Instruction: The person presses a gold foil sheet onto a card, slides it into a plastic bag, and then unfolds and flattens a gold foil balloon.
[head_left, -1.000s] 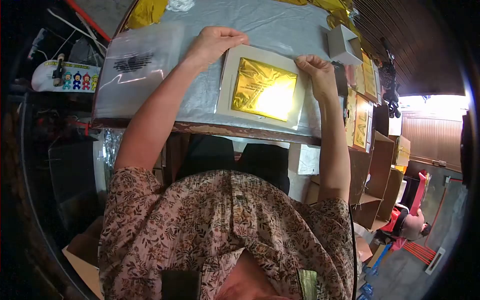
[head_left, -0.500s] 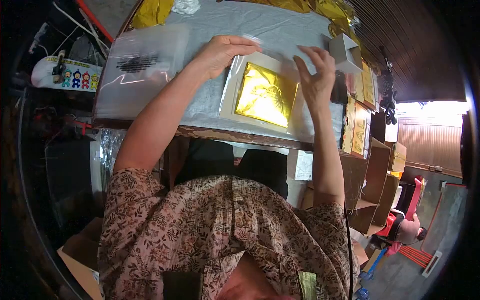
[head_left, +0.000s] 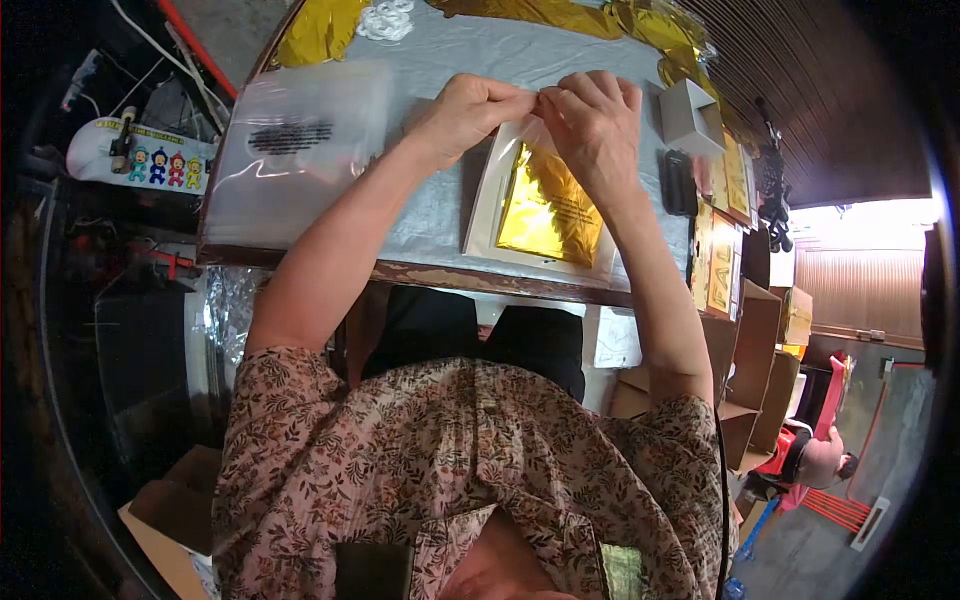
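A shiny gold foil packet (head_left: 550, 215) lies on a pale card inside a clear plastic bag (head_left: 480, 222), near the table's front edge. At the far end of the bag my left hand (head_left: 468, 115) has its thumb and fingers pinched on the bag's top edge. My right hand (head_left: 595, 125) meets it there, fingers bent together on the same edge and covering the packet's upper right part. The fingertips of both hands nearly touch.
Stacked clear bags (head_left: 300, 150) lie at the left of the table (head_left: 430, 215). A white open box (head_left: 690, 115) and a black object (head_left: 680, 183) stand at the right. Gold foil (head_left: 320, 30) and white coils (head_left: 385, 20) are behind. Another person (head_left: 815, 455) is far right.
My right hand has moved in leftward and closed at the bag's top edge beside my left hand. The whole view has shifted slightly.
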